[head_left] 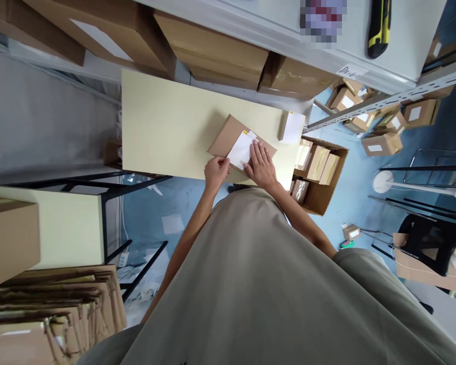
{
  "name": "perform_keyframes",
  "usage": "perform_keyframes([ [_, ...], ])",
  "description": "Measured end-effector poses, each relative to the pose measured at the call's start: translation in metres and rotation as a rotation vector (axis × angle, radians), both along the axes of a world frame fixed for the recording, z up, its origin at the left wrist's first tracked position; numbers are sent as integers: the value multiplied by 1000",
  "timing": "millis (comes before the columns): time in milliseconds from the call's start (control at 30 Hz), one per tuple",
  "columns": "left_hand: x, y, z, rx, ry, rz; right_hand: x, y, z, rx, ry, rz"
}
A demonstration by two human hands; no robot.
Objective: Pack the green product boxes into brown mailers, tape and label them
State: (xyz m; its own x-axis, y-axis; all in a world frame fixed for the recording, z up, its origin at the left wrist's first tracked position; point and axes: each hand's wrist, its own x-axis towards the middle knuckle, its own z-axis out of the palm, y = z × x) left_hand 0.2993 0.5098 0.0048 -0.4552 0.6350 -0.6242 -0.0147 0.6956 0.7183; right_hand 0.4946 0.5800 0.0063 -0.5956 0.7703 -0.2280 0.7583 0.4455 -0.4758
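A small brown cardboard box (228, 133) lies at an angle on the pale yellow table (159, 121). On its top is a white label (238, 150) with a small yellow mark at its upper edge. My right hand (262, 165) rests flat over the label's right part, fingers stretched out and holding nothing. At the label's lower left corner, my left hand (217, 171) is closed, with thumb and forefinger pinched at the edge. A stack of white labels (292, 126) stands toward the table's right end.
An open carton (336, 175) with several packed boxes stands right of the table. Overhead a shelf (281, 30) carries a yellow and black utility knife (380, 28). Large cartons (216, 48) line the back. Folded cardboard (53, 309) is stacked lower left; more boxes (382, 144) lie on the blue floor.
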Motion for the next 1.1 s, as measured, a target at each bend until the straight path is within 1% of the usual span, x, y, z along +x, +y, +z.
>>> perform_keyframes([
  [200, -3, 1, -2, -22, -20, -8, 0, 3, 2, -9, 0, 32],
  [433, -5, 2, -6, -12, -43, 3, -15, -14, 2, -50, 0, 208],
  [533, -6, 2, -6, -4, -47, 2, -22, -21, 3, -62, 4, 268],
  [633, -7, 1, -6, 0, -57, 0, -22, -25, 3, -63, 5, 315],
  [767, -7, 1, -5, 7, -56, -16, -9, -31, 7, -82, 22, 335],
  [933, -6, 2, -6, 11, -41, -19, 10, -37, 13, -94, 36, 306],
  [1000, -5, 1, -6, 11, -33, -20, 9, -38, 13, -95, 42, 310],
  [1100, -6, 1, -6, 11, 10, -65, -4, -40, 10, -107, 64, 344],
])
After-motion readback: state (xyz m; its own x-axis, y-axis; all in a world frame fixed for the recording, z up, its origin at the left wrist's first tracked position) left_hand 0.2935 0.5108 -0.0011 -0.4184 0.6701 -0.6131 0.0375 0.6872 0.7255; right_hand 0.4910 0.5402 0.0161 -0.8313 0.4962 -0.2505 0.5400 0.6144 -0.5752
